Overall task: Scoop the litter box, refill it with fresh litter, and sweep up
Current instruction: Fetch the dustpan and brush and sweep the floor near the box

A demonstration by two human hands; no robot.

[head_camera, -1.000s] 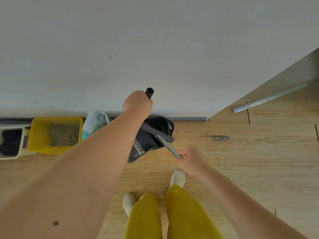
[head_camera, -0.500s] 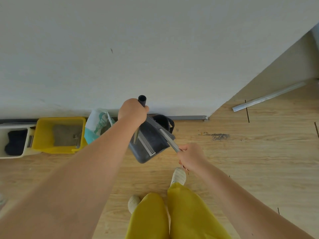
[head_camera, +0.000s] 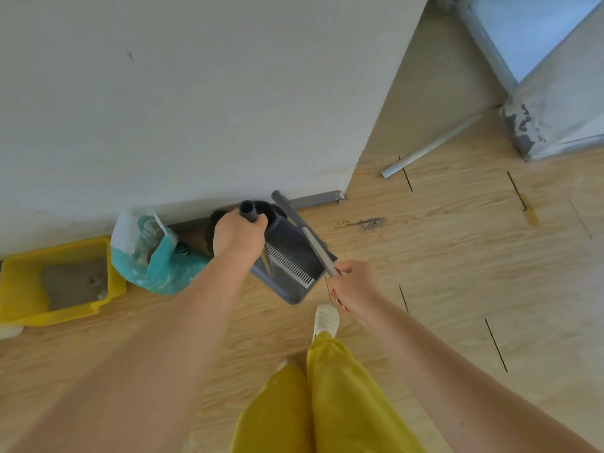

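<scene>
Wood-plank floor [head_camera: 441, 273] against white wall [head_camera: 196, 109]. Left hand [head_camera: 238, 238] grips dustpan [head_camera: 287, 266] handle; right hand [head_camera: 354, 284] grips broom handle [head_camera: 307, 235] lying across dustpan. Yellow litter box [head_camera: 19, 282] left of dustpan, teal litter bag [head_camera: 153, 259] between them.

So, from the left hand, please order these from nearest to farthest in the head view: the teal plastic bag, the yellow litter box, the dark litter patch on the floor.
From the left hand:
1. Teal plastic bag, just to its left.
2. Dark litter patch on the wooden floor, to its right.
3. Yellow litter box, far left by the wall.
</scene>
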